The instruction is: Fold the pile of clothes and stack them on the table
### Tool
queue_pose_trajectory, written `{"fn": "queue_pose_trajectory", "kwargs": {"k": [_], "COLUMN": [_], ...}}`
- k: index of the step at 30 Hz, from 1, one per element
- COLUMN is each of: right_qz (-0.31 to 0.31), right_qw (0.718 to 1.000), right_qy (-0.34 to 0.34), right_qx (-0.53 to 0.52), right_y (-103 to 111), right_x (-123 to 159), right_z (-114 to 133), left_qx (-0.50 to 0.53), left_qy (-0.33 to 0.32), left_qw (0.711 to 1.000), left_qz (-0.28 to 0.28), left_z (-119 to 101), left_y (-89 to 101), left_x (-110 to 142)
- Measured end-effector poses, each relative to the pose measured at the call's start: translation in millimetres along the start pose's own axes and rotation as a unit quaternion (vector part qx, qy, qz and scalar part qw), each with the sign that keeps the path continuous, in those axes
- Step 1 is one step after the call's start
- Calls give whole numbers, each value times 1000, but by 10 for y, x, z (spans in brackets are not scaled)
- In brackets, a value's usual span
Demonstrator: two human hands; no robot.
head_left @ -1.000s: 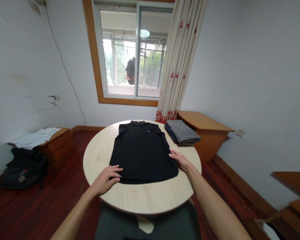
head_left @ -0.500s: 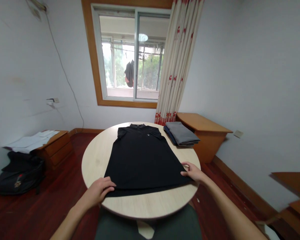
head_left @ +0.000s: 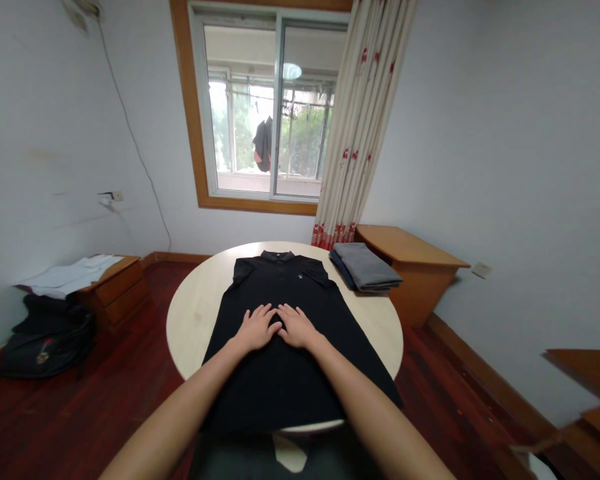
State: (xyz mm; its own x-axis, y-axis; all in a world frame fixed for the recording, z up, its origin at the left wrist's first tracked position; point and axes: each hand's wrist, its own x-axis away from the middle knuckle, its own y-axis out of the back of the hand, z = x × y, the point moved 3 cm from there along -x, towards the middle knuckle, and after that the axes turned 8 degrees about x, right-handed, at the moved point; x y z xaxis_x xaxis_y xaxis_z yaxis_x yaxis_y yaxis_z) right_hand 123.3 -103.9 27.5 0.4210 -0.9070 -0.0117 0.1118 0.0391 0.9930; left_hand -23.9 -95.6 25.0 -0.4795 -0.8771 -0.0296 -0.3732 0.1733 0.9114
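Observation:
A black polo shirt (head_left: 280,287) lies spread flat on a round pale wooden table (head_left: 195,313), collar toward the window and hem hanging over the near edge. My left hand (head_left: 257,327) and my right hand (head_left: 294,325) rest side by side on the middle of the shirt, palms down, fingers stretched out flat and nearly touching. Neither hand holds anything.
Folded grey and dark blue clothes (head_left: 365,265) are stacked at the table's far right. A wooden cabinet (head_left: 410,267) stands behind them by the curtain (head_left: 355,133). A low drawer unit (head_left: 115,287) with white cloth and a black bag (head_left: 45,337) sit at the left.
The shirt has been drawn toward me so its hem hangs off the near edge. Both hands left the hem corners and came together flat on the shirt's middle.

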Motion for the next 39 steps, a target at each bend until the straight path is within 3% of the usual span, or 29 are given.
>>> {"fn": "queue_pose_trajectory", "kwargs": {"k": [4, 10, 14, 24, 34, 37, 39], "right_qz": [-19, -20, -21, -33, -7, -22, -52], "right_qw": [998, 966, 954, 952, 949, 947, 964], "right_qy": [-65, -254, -295, -294, -303, -300, -235], "right_qx": [-3, 42, 51, 77, 86, 113, 114], "right_y": [-217, -171, -171, -183, -218, -134, -33], "right_x": [0, 453, 581, 841, 1455, 1424, 1202], "right_z": [-439, -1429, -1654, -1452, -1093, -898, -665], "left_qx": [-35, -68, -78, -94, -92, -97, -100], "left_qy": [39, 138, 190, 198, 188, 201, 157], "left_qw": [998, 984, 972, 971, 973, 970, 978], "left_qz": [-38, -91, -109, -99, -94, -99, -97], "left_z": [315, 859, 1086, 1047, 888, 741, 522], "left_y": [-166, 12, 103, 72, -27, -45, -65], "left_x": [-37, 107, 92, 263, 914, 935, 775]}}
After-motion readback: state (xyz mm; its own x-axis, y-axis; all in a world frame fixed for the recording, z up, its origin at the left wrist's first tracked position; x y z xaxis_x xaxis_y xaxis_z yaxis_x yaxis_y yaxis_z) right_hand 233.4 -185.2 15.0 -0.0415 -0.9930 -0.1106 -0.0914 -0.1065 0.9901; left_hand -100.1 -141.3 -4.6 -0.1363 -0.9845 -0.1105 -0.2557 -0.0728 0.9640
